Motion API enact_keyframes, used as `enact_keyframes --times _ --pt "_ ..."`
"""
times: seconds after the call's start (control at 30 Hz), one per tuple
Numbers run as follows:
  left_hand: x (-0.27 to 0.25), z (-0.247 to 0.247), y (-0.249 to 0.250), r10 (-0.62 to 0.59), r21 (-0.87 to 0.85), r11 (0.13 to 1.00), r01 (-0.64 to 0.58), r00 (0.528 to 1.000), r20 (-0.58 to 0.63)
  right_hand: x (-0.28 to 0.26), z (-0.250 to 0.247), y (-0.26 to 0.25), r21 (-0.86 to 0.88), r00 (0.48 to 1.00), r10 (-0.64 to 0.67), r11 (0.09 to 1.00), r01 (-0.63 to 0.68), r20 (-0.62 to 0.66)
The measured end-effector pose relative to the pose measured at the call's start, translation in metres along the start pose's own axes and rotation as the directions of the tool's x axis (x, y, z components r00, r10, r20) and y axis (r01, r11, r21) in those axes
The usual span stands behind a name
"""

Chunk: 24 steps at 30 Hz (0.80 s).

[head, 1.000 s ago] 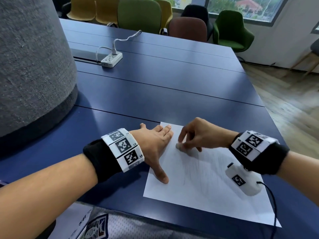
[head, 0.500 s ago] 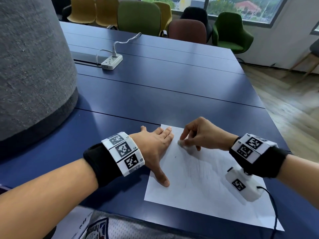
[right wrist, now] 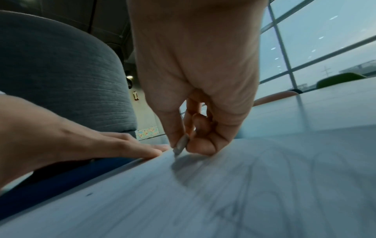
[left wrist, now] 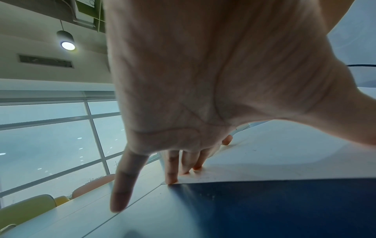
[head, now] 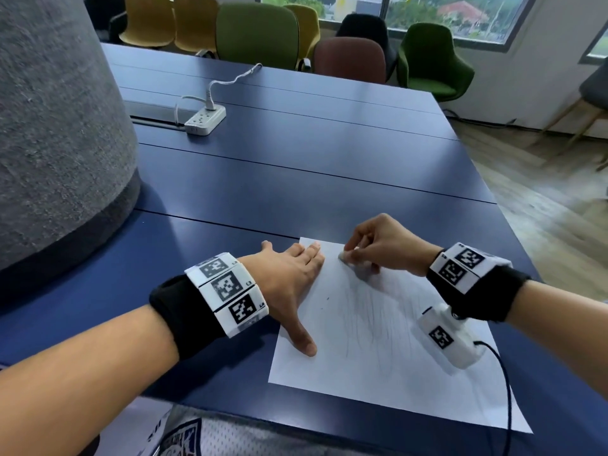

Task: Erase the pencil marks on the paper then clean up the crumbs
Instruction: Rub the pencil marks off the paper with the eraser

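The right hand [head: 388, 248] shifted a little toward the sheet's far edge — across the second it carried the small grey eraser [head: 343, 256] from just beside the left hand's [head: 289, 281] fingertips to a spot slightly farther right and farther up the paper [head: 378, 357]. A small dark crumb [head: 328, 298] came to lie on the sheet beside the left hand, where none showed a second before.

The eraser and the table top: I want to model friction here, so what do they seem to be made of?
The eraser, pinched by the right hand, looks like soft grey-white rubber or vinyl, matte, with a smudged tip; which one is unclear. The table looks like dark blue laminate or painted board in long panels, with a smooth satin sheen that reflects window light.
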State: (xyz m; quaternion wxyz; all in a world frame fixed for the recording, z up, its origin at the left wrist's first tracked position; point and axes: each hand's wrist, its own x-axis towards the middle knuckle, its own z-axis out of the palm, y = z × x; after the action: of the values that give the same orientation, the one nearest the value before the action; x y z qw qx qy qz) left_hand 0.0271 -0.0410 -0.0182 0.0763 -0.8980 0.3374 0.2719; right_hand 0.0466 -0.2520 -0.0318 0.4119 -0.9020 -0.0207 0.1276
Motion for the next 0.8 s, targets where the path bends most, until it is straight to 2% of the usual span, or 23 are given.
enact_keyframes --times 0.07,0.17,0.2,0.3,0.33,0.43,0.47,0.6,0.63,0.73,0.8 --pt "0.0 0.0 0.0 0.001 -0.003 1.0 -0.001 1.0 -0.001 -0.002 0.002 0.001 0.017 1.0 -0.003 1.0 0.003 0.001" --pt "0.0 0.0 0.0 0.004 -0.001 1.0 -0.004 1.0 -0.002 -0.012 0.006 -0.003 -0.024 0.986 0.001 1.0 0.003 0.169" --pt "0.0 0.0 0.0 0.005 0.003 1.0 -0.005 1.0 -0.002 -0.01 0.004 -0.002 -0.031 0.988 0.011 1.0 -0.006 0.155" --pt "0.0 0.0 0.0 0.006 0.012 1.0 -0.006 1.0 -0.006 -0.002 -0.001 0.002 0.007 1.0 0.018 1.0 -0.018 0.004" --pt "0.0 0.0 0.0 0.007 0.013 1.0 -0.007 1.0 -0.006 -0.003 0.0 0.003 0.014 1.0 0.011 1.0 -0.012 0.006" --pt "0.0 -0.001 0.001 0.003 0.021 1.0 -0.003 1.0 -0.002 -0.014 0.005 -0.002 -0.03 0.988 -0.006 0.999 0.011 0.157" --pt "0.001 -0.001 0.002 0.002 0.024 1.0 -0.002 1.0 -0.001 -0.014 0.004 -0.003 -0.039 0.986 0.002 0.999 0.004 0.165" --pt "0.002 -0.001 0.001 0.005 0.026 1.0 -0.005 1.0 -0.011 -0.002 -0.005 0.004 -0.015 0.998 0.033 0.999 -0.034 -0.055" --pt "0.001 0.0 0.001 0.007 0.024 1.0 -0.007 1.0 -0.013 -0.003 -0.004 0.005 -0.023 0.998 0.027 0.999 -0.029 -0.057" --pt "0.001 -0.001 0.001 0.009 0.021 1.0 -0.009 1.0 -0.015 -0.012 0.001 0.001 -0.092 0.997 0.002 0.996 0.005 0.072" --pt "0.002 -0.002 0.002 0.009 0.031 0.999 -0.008 1.0 -0.009 -0.009 -0.003 0.003 -0.091 0.999 0.009 0.996 -0.006 0.032"
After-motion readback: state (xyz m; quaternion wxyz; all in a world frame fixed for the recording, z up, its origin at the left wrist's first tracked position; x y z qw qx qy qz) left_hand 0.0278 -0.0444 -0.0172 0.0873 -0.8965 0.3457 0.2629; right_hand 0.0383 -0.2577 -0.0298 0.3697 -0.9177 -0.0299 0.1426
